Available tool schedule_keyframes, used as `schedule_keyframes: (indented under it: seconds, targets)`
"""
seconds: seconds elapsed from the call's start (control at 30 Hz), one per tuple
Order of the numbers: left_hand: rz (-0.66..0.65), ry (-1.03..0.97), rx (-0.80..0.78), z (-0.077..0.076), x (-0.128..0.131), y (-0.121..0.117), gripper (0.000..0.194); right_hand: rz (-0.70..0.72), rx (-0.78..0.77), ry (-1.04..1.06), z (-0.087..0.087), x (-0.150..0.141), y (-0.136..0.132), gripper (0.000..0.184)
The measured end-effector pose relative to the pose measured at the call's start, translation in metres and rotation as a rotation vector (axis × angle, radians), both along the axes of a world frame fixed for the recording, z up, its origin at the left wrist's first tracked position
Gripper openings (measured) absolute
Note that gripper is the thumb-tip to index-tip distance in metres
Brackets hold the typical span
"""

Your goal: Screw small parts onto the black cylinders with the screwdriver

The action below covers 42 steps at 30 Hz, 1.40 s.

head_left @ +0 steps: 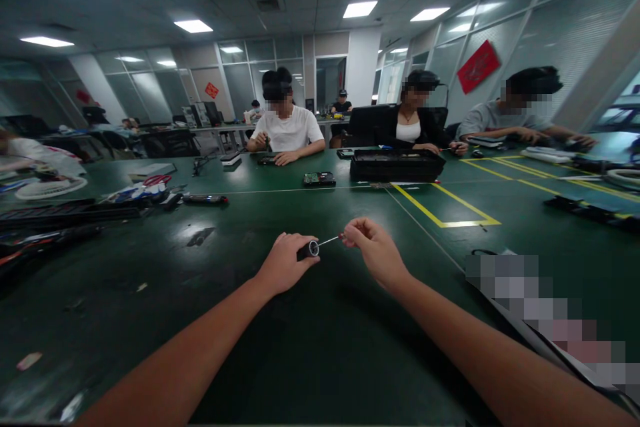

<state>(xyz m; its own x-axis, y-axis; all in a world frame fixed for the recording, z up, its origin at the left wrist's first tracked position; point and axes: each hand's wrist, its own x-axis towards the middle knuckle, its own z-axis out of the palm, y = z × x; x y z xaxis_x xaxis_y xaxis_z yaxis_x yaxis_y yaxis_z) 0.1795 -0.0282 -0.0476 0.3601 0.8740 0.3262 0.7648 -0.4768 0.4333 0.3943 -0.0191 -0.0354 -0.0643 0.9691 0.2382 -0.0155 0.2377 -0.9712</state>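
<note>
My left hand (286, 261) is closed around a short black screwdriver handle (309, 249) whose round end faces right. My right hand (373, 245) pinches the far end of a thin metal bit (330, 239) with a small red part near my fingertips. The bit's tip sits at the handle's opening. Both hands hover above the dark green table (310, 333) near its middle.
Three people sit across the table with small devices in front of them. A black case (397, 165) lies beside yellow tape lines (445, 213). A circuit board (319, 179) and a black tool (205, 199) lie farther back, with clutter and scissors (156, 181) at the left.
</note>
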Motion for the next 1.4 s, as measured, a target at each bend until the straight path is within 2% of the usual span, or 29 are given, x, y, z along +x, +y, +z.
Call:
schedule_keyframes:
  seconds: [0.07,0.17,0.23,0.4,0.7,0.87,1.03,1.17,1.4]
  targets:
    - [-0.028,0.000,0.058,0.003,0.000,-0.001,0.037,-0.016,-0.121,0.164,-0.003,-0.001,0.004,0.022]
    - [-0.062,0.062,0.104,0.005,-0.001,0.001,0.039,0.003,-0.396,0.358,-0.012,0.001,0.013,0.025]
    - [-0.055,0.097,0.056,0.004,-0.003,0.004,0.039,-0.080,-0.416,0.379,-0.017,0.003,0.017,0.023]
    - [-0.023,0.075,-0.017,-0.001,-0.007,0.008,0.036,-0.143,-0.305,0.322,-0.021,0.007,0.019,0.022]
    - [0.038,-0.119,-0.088,0.005,-0.005,0.006,0.021,-0.249,-0.153,0.275,-0.013,0.005,0.015,0.026]
    - [0.055,-0.163,-0.156,0.002,-0.002,0.003,0.038,-0.344,-0.048,0.262,-0.010,0.009,0.015,0.026]
    - [0.073,-0.043,-0.226,0.005,0.015,0.000,0.048,-0.383,0.013,0.229,-0.003,0.012,0.011,0.027]
    - [0.061,0.144,-0.230,0.009,0.038,0.007,0.040,-0.377,0.011,0.208,-0.002,0.012,0.011,0.026]
    - [0.127,0.283,-0.237,-0.004,0.073,0.032,0.032,-0.369,0.006,0.198,-0.003,0.014,0.012,0.028]
